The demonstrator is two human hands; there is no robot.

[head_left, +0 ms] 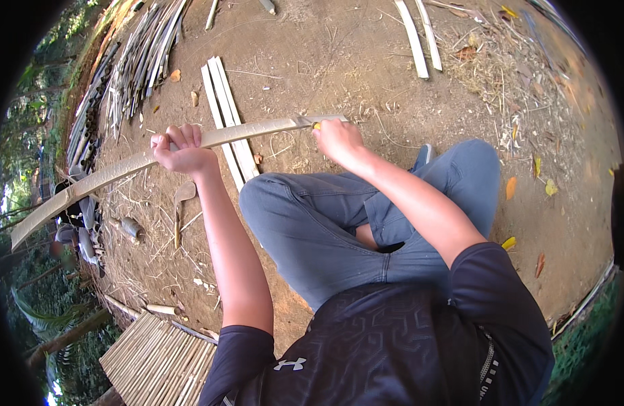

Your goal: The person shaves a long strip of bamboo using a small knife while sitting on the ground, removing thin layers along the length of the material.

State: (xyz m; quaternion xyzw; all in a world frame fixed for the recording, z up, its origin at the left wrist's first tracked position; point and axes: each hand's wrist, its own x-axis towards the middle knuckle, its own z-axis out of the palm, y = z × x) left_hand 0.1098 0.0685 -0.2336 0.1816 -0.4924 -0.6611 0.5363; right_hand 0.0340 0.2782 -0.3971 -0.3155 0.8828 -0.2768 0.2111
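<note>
A long pale bamboo strip (pixel 257 128) stretches across in front of me, from the far left to just past my right hand. My left hand (pixel 183 150) is closed round it, fingers curled over the top. At its right end, my right hand (pixel 339 141) is closed on a small yellow-handled tool (pixel 316 126) held against the strip. Most of that tool is hidden in my fist, so its kind cannot be made out. Dark marks on the strip show beside the tool.
I sit cross-legged on bare earth. Pale bamboo strips (pixel 224 101) lie beyond my knee, with two more (pixel 413 40) farther off. A pile of thin poles (pixel 146 54) lies far left. A wooden-handled tool (pixel 178 210) and a slatted bamboo platform (pixel 159 358) are to the left.
</note>
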